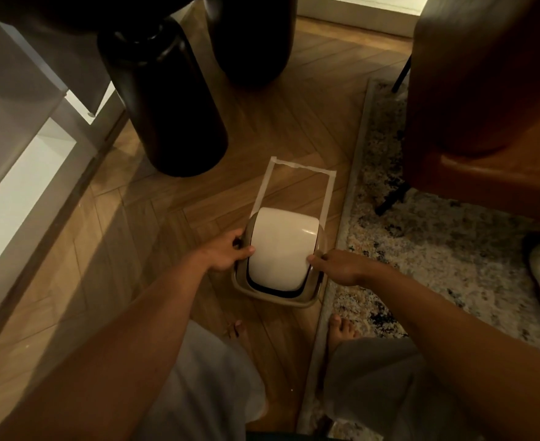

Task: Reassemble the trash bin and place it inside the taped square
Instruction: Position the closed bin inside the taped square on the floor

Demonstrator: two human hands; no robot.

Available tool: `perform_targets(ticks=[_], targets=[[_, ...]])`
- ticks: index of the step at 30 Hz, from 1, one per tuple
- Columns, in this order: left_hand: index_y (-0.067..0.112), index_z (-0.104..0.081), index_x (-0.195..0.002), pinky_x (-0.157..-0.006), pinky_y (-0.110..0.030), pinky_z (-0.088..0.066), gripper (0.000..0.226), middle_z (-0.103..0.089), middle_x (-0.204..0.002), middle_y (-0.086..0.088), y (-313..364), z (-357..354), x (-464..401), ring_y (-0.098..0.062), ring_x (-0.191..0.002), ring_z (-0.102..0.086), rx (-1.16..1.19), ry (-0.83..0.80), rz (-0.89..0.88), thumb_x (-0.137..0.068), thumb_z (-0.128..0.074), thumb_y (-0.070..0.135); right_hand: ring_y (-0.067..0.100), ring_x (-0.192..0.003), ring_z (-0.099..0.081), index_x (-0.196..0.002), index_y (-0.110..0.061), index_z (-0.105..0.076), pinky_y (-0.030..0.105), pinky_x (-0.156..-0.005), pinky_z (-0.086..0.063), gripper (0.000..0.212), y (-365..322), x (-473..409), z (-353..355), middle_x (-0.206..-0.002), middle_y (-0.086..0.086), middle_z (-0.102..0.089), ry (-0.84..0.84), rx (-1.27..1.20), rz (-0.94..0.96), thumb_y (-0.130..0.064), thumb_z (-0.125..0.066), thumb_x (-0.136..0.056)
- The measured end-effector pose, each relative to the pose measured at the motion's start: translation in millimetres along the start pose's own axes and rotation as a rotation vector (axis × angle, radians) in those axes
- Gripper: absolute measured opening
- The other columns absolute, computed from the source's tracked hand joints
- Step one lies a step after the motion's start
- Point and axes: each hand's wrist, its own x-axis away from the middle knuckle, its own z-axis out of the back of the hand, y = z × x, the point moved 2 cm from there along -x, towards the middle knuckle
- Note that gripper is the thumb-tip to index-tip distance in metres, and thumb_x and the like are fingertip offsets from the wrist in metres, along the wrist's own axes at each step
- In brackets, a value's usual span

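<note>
A small beige trash bin with a cream swing lid stands on the wooden floor, lid fitted in its rim. My left hand grips the bin's left side, thumb on the lid's edge. On the right side, my right hand holds the rim. A square of pale tape is marked on the floor just beyond the bin. The bin covers the square's near edge and lies mostly in front of it.
A tall black cylinder stands left of the square, another dark one behind. A patterned rug borders the right, with a brown armchair on it. A white cabinet lines the left. My bare feet stand below the bin.
</note>
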Motion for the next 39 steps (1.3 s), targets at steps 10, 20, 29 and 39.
perform_targets(ticks=[10, 20, 29, 39], targets=[[0.028, -0.026, -0.153, -0.112, -0.049, -0.037, 0.068, -0.035, -0.157, -0.006, -2, -2, -1, -0.027, -0.141, -0.038, 0.031, 0.021, 0.008, -0.094, -0.061, 0.029, 0.024, -0.102, -0.063, -0.123, -0.009, -0.064, 0.044, -0.096, -0.049, 0.076, 8, -3, -6, -0.118, 0.012, -0.066, -0.009, -0.037, 0.035, -0.07, -0.03, -0.094], [0.025, -0.031, -0.151, -0.112, -0.046, -0.034, 0.063, -0.036, -0.156, -0.006, 0, -4, -1, -0.028, -0.142, -0.038, 0.035, 0.041, -0.031, -0.095, -0.06, 0.027, 0.025, -0.104, -0.059, -0.121, -0.006, -0.065, 0.033, -0.088, -0.043, 0.065, 7, -7, -7, -0.116, 0.013, -0.064, 0.035, -0.093, 0.056, -0.059, -0.033, -0.099], [0.025, -0.019, -0.155, -0.115, -0.046, -0.032, 0.098, -0.029, -0.16, -0.005, -9, -6, 1, -0.028, -0.143, -0.035, -0.021, -0.018, 0.032, -0.078, -0.078, 0.039, 0.026, -0.131, -0.049, -0.146, -0.013, -0.042, 0.022, -0.092, -0.036, 0.061, -2, 0, 1, -0.147, 0.009, -0.049, 0.083, -0.022, 0.139, -0.042, -0.06, -0.095], [0.02, -0.011, -0.155, -0.115, -0.038, -0.028, 0.118, -0.03, -0.159, -0.006, -20, -23, 3, -0.026, -0.145, -0.03, -0.141, -0.087, 0.06, -0.067, -0.088, 0.031, 0.026, -0.142, -0.035, -0.156, -0.022, 0.009, 0.037, -0.114, -0.037, 0.149, 17, -12, -31, -0.16, 0.004, -0.025, 0.022, -0.035, 0.087, -0.064, -0.087, -0.049]])
